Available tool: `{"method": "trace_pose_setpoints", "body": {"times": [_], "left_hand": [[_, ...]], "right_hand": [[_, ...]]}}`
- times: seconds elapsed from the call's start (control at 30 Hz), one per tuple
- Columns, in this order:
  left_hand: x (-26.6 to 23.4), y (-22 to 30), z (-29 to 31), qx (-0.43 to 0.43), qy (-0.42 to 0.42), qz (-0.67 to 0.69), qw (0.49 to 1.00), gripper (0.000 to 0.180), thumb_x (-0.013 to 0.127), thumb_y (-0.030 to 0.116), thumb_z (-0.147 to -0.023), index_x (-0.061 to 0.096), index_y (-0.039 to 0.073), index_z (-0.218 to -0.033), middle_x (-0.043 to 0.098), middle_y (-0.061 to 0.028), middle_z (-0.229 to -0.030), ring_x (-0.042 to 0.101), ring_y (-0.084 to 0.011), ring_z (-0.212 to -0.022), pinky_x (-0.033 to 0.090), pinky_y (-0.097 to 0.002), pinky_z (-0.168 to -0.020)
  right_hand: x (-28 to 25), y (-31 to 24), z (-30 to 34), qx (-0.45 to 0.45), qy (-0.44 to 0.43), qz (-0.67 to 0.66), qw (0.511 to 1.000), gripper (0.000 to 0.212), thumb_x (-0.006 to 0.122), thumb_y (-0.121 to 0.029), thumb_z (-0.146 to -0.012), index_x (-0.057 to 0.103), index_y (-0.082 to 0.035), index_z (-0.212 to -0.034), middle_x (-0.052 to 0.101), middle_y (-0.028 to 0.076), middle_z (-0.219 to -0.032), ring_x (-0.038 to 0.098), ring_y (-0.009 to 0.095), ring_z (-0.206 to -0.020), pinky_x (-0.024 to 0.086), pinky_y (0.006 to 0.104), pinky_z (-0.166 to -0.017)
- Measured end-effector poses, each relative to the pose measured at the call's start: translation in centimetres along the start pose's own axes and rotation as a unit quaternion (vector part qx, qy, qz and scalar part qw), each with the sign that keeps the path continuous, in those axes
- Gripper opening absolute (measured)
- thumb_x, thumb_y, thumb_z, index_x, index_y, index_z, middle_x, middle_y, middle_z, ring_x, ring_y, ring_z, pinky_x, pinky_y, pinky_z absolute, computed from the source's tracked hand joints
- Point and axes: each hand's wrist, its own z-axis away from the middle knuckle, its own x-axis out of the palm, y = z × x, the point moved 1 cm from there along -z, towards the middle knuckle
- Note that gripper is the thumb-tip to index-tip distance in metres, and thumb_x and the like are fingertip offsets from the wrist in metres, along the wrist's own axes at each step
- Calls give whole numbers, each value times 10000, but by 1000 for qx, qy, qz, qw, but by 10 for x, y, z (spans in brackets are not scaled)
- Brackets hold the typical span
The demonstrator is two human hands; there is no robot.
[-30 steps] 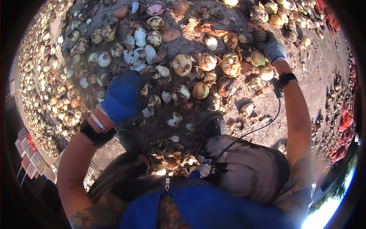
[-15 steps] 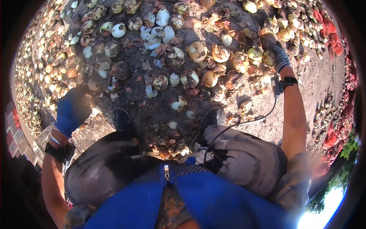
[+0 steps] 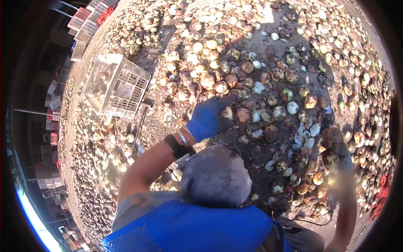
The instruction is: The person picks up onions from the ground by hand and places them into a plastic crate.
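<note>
In a blue glove, my left hand (image 3: pixel 210 119) reaches over the ground left of centre. Its fingers and thumb close round a small pale-yellow onion (image 3: pixel 227 112). Farther right, my right hand (image 3: pixel 338 145), in a soil-stained grey glove, is low over the onions with its fingers curled. A brownish-green onion (image 3: pixel 330 160) sits against its palm side, partly hidden by the hand. Between the hands lie a white peeled onion (image 3: pixel 292 107), white onion pieces (image 3: pixel 310 136) and several dirt-covered onions. Motion smears my right wrist.
A pale slatted plastic crate (image 3: pixel 126 88) stands on the ground at the left. Stacked red and pale crates (image 3: pixel 84 27) line the far left edge. Onions and dry skins cover the soil all round. Red netting (image 3: pixel 382 193) lies at the right rim. My bent knee (image 3: pixel 216 176) is below my left hand.
The view has swung left, bringing the crate into sight. My left hand has moved forward with its onion. My right hand has come across the ground toward the white onion pieces, an onion still against it.
</note>
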Motion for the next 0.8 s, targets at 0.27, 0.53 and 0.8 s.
{"method": "trace_pose_setpoints", "body": {"times": [0.27,0.53,0.8], "left_hand": [[-281,-177,50,-334,524,-71,780,912,748,538,-834,443,-87,-1424,652,-263,-1228,655,-320,-1101,526,-383,-917],[-101,-205,93,-385,63,-185,902,290,638,297,-888,722,147,-1122,684,-151,-1194,688,-325,-1027,547,-393,-873],[60,-93,-2,17,-80,255,963,341,680,118,-911,650,-14,-1224,731,-117,-1046,691,-176,-938,543,-306,-845]], "right_hand": [[379,-72,-65,-113,-438,44,891,575,655,-340,-946,481,-30,-1398,575,119,-1314,640,253,-945,593,414,-825],[177,-52,-191,-125,-143,38,981,502,723,-185,-877,544,-88,-1336,649,115,-1167,682,296,-868,608,437,-724],[-133,67,-76,25,312,168,935,478,750,-276,-851,599,-165,-1291,640,35,-922,616,198,-724,551,383,-608]]}}
